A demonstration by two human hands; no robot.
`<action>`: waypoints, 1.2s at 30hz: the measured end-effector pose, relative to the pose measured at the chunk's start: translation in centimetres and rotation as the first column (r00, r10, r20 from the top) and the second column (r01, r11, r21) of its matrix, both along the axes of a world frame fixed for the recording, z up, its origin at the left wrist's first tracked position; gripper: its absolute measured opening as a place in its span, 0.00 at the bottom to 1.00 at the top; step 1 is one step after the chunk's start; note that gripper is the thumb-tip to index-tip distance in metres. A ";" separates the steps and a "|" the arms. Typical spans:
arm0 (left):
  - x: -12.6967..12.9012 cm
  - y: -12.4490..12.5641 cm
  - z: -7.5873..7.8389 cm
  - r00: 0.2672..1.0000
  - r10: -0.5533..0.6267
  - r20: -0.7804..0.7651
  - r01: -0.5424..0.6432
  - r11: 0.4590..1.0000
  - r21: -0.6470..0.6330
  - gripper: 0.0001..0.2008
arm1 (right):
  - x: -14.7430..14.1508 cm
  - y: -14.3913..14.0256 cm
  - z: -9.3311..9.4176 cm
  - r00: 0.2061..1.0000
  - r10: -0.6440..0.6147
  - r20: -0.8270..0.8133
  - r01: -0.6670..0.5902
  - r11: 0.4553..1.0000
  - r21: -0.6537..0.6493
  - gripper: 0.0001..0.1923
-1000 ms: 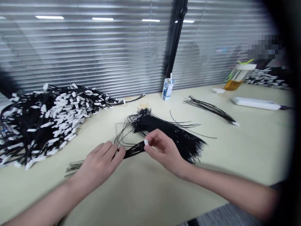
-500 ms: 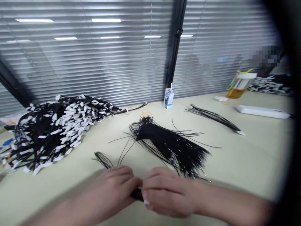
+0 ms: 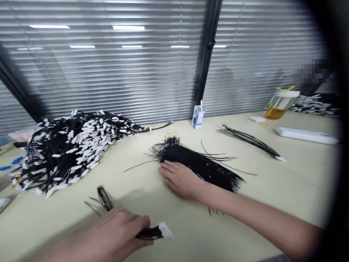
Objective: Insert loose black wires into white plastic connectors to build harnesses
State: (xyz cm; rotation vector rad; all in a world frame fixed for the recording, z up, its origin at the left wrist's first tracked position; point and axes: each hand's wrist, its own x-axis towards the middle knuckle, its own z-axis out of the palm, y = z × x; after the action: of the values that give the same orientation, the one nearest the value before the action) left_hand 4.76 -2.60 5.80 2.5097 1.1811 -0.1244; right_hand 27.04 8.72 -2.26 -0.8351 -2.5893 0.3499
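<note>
My left hand (image 3: 120, 233) grips a thin bundle of black wires (image 3: 105, 198) capped by a white connector (image 3: 165, 230), low in the view near the table's front edge. The bundle's loose ends stick out behind the hand to the upper left. My right hand (image 3: 178, 178) lies flat, fingers together, on the table at the near left side of a loose heap of black wires (image 3: 199, 163) in the middle of the table.
A large pile of black wires with white connectors (image 3: 71, 149) fills the left of the cream table (image 3: 272, 189). A small drink carton (image 3: 198, 116), rubber bands (image 3: 171, 133), another wire bundle (image 3: 251, 140), a white power strip (image 3: 307, 135) and a jug with amber liquid (image 3: 279, 105) stand farther back.
My hands, joined on the small bundle, have parted. The left keeps the bundle with its white connector; the right has moved up onto the loose black wires.
</note>
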 end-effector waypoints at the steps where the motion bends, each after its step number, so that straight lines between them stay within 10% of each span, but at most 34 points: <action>1: -0.1 -0.3 -0.1 0.998 0.050 0.042 -0.050 0.999 -0.009 0.13 | 0.0 -0.2 0.2 1.000 -0.023 0.001 0.023 1.000 -0.007 0.24; 5: 0.1 -0.9 -0.5 0.950 0.218 0.224 -0.219 0.975 -0.020 0.14 | -0.2 -3.8 3.2 0.997 0.072 -0.041 -0.076 0.992 -0.104 0.40; 7: 0.8 -0.9 -0.7 0.938 0.210 0.275 -0.205 0.978 -0.046 0.13 | -0.7 -6.3 5.2 0.916 0.275 -0.291 -0.382 0.821 -0.424 0.43; 9: 1.6 -0.8 -0.7 0.942 0.177 0.284 -0.171 0.984 -0.048 0.14 | -1.5 -8.3 6.6 0.762 0.287 -0.581 -0.598 0.657 -0.459 0.34; 18: 1.8 -1.4 1.1 0.790 0.169 0.589 -0.010 0.964 -0.264 0.21 | -2.0 -9.7 7.7 0.639 -0.040 -0.768 -0.577 0.636 -0.512 0.22; 26: 0.7 -1.6 0.9 0.739 0.494 0.459 -0.126 0.770 -0.625 0.23 | -1.6 -10.2 8.3 0.449 -0.680 -0.579 -0.654 0.191 -0.732 0.22; 36: -3.2 -2.6 -0.1 0.847 0.458 0.270 -0.206 0.751 -0.627 0.23 | 1.3 -7.7 8.5 0.214 -0.922 -0.322 -0.429 0.207 -0.879 0.13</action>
State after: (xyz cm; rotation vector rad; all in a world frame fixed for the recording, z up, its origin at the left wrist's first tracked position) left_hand 1.56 -5.18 5.70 1.6454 1.1749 0.1232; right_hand 28.39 1.00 6.28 -1.0126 -0.5323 1.7687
